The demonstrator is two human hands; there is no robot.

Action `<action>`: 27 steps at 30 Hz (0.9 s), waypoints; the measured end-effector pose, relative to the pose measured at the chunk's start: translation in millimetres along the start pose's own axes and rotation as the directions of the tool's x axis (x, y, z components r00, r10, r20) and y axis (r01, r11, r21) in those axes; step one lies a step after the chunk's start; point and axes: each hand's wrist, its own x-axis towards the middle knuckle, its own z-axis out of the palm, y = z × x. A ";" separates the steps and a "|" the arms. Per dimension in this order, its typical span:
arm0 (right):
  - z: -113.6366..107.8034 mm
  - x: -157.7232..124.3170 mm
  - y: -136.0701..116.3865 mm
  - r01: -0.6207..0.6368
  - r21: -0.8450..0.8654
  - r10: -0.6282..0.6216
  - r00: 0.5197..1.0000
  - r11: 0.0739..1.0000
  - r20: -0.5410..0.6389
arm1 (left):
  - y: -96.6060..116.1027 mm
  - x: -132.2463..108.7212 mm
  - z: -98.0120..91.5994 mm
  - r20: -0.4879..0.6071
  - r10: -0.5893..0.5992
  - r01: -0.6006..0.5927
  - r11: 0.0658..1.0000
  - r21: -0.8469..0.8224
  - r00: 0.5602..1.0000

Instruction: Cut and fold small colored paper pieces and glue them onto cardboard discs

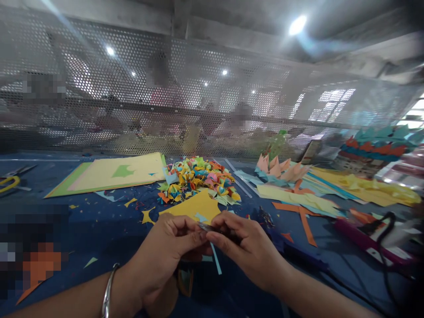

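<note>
My left hand (pixel 165 251) and my right hand (pixel 247 247) meet above the blue table (pixel 99 225), both closed in a pinch on one small dark folded paper piece (pixel 212 229). A thin light-blue paper strip (pixel 216 258) hangs below the fingers. A metal bangle sits on my left wrist. Just beyond the hands lies a yellow paper sheet (pixel 198 207), and behind it a heap of small multicoloured folded paper pieces (pixel 198 179).
Yellow and green sheets (pixel 112 174) lie at back left, yellow-handled scissors (pixel 9 181) at far left. Cut paper strips and pink folded flowers (pixel 281 170) cover the right side. A purple tool with a black cord (pixel 367 240) lies at right. A perforated metal screen (pixel 198 110) backs the table.
</note>
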 end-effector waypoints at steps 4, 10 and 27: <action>0.7 0.3 0.0 -0.005 0.007 0.005 1.000 1.000 0.002 | 0.4 -0.3 1.0 0.010 0.010 -0.010 1.000 -0.004 1.000; -0.9 0.2 -0.6 -0.029 -0.014 0.028 0.998 0.999 -0.051 | 2.1 -0.3 0.4 0.025 0.030 -0.031 0.999 0.038 0.999; 1.8 3.5 5.0 -0.113 0.286 0.117 0.993 0.952 0.004 | -0.5 5.2 -2.7 0.052 0.216 -0.222 0.931 0.290 0.975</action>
